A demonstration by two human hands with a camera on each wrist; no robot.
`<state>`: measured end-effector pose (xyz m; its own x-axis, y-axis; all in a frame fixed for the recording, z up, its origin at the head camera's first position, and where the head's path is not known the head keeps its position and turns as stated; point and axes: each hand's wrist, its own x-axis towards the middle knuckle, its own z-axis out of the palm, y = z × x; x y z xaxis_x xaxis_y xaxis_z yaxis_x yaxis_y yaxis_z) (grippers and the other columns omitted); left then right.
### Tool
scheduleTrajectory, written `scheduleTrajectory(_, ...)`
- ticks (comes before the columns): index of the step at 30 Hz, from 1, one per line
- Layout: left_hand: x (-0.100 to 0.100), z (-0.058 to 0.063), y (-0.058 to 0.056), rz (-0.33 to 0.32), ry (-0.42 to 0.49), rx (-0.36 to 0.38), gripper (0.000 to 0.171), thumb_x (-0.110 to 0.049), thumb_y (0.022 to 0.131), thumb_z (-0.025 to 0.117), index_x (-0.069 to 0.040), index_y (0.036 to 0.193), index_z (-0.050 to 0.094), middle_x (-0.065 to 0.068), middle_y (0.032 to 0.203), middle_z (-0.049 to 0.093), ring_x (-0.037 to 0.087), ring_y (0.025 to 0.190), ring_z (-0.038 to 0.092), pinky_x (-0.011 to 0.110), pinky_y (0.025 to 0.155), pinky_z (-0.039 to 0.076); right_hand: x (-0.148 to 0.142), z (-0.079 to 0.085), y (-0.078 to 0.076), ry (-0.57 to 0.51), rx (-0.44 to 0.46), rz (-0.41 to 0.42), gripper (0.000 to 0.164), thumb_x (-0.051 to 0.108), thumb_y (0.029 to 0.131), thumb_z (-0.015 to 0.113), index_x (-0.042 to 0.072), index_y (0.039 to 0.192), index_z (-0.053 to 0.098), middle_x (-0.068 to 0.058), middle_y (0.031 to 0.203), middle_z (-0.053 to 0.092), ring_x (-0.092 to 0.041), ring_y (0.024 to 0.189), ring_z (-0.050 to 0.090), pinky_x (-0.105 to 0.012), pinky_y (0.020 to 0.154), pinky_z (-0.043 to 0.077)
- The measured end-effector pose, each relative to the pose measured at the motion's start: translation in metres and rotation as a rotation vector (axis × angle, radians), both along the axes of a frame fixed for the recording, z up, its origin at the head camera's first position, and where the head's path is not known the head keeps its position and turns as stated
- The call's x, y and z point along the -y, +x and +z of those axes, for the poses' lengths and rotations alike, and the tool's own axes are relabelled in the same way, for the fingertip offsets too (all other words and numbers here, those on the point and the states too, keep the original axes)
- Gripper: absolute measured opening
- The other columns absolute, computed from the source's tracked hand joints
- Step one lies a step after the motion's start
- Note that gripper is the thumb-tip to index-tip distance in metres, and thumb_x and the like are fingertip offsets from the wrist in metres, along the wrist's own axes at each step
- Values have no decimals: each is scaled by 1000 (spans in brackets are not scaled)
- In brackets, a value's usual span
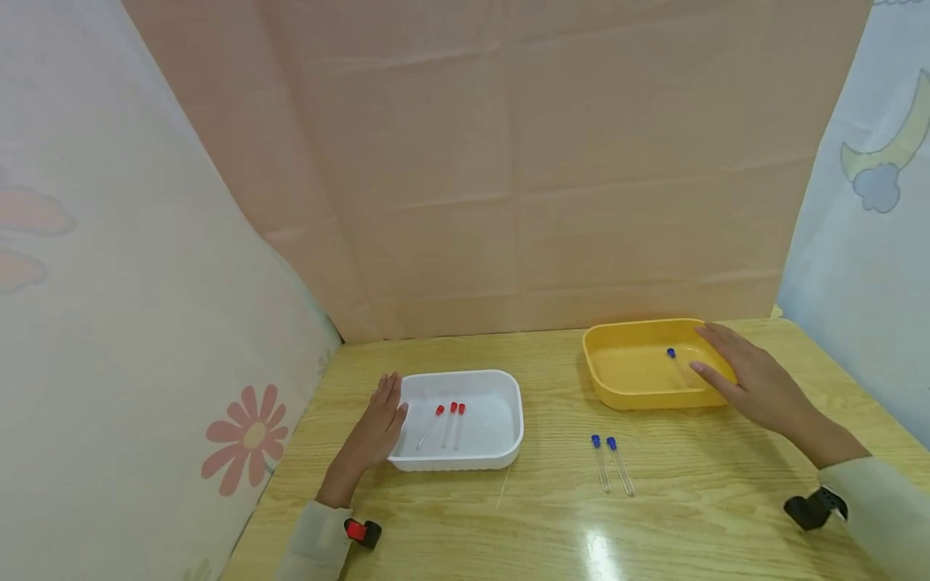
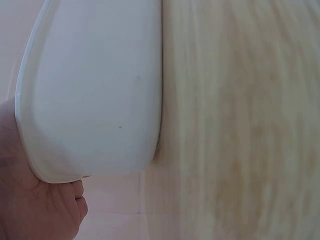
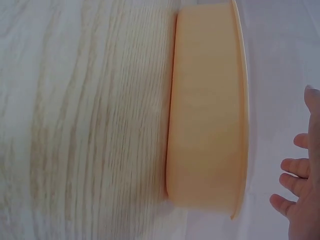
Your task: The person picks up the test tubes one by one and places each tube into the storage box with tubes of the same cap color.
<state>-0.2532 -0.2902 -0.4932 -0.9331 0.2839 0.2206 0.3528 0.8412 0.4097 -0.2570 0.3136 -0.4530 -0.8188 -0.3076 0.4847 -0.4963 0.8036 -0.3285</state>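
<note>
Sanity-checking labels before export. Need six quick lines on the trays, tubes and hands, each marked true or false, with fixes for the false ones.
1. Three red-capped tubes lie in the white tray. True.
2. The left hand is at the white tray, the right hand at the yellow tray. True.
3. The tube seen in the yellow tray has a red cap. False: that tube has a blue cap.
4. The right hand holds a tube. False: it holds nothing.
5. Two blue-capped tubes lie on the table, outside both trays. True.
6. The yellow tray is left of the white tray. False: it is to the right.
</note>
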Motion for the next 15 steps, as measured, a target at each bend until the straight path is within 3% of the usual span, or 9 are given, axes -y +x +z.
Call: scheduleTrajectory(15, 2, -2, -1, -11, -22, -15, 59, -23, 112, 36, 13, 155, 18, 25, 166, 12, 43, 154, 7, 60, 121, 13, -18, 2, -15, 36, 90, -16, 75, 32, 104, 58, 9, 163, 16, -25, 166, 13, -48, 152, 9, -73, 114, 10)
